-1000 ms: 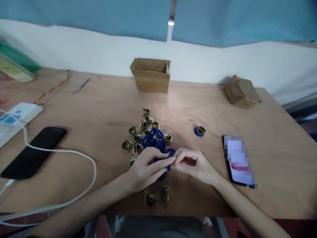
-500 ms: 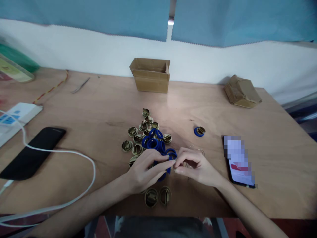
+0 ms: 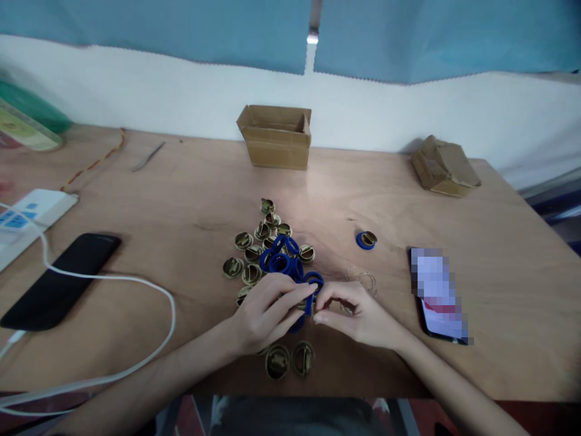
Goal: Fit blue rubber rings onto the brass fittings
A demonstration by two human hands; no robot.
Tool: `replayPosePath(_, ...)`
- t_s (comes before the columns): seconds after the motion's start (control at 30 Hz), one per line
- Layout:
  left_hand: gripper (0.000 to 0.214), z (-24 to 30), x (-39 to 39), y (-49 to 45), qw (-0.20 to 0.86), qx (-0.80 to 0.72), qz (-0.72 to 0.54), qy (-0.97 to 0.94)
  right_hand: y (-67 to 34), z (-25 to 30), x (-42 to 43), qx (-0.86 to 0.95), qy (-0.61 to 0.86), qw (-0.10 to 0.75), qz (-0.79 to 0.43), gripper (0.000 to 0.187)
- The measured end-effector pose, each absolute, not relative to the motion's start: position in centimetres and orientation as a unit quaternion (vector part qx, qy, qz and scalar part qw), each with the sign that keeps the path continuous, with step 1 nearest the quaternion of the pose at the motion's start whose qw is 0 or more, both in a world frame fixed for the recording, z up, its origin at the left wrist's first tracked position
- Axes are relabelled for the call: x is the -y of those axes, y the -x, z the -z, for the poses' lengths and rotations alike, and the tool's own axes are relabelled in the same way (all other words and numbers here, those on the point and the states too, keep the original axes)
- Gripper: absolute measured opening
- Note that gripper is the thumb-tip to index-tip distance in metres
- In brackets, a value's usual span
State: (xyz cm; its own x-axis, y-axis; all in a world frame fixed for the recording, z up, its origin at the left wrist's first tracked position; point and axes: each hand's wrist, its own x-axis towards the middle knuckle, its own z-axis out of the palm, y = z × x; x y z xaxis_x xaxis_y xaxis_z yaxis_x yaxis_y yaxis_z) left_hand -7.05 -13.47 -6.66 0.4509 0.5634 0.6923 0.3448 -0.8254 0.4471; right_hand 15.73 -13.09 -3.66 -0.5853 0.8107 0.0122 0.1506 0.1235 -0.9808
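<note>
From the head view, one brass-coloured piece (image 3: 370, 237) sits with a blue band (image 3: 362, 241) off to the right, seemingly joined; many more pieces (image 3: 253, 253) and loose blue rings (image 3: 297, 267) lie piled on the table (image 3: 181, 200). The left hand (image 3: 265, 312) comes in palm down, its fingers seemingly pinching a blue-rimmed piece (image 3: 309, 304). The right hand (image 3: 367, 315) curls opposite, thumb and forefinger nearly closed at that piece's edge (whether they grip anything, I cannot tell).

Black phone (image 3: 52, 297) — white cable (image 3: 136, 278) plugged in — power strip (image 3: 54, 203) near.
</note>
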Motion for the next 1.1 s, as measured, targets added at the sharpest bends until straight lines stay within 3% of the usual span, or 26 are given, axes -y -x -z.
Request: replayPosePath(1.1,0.034,7.2,13.6,6.8,0.029,-0.238,-0.491,-0.837,-15.0,3.3,14.6,0.694,0.363,0.286,-0.552,0.019)
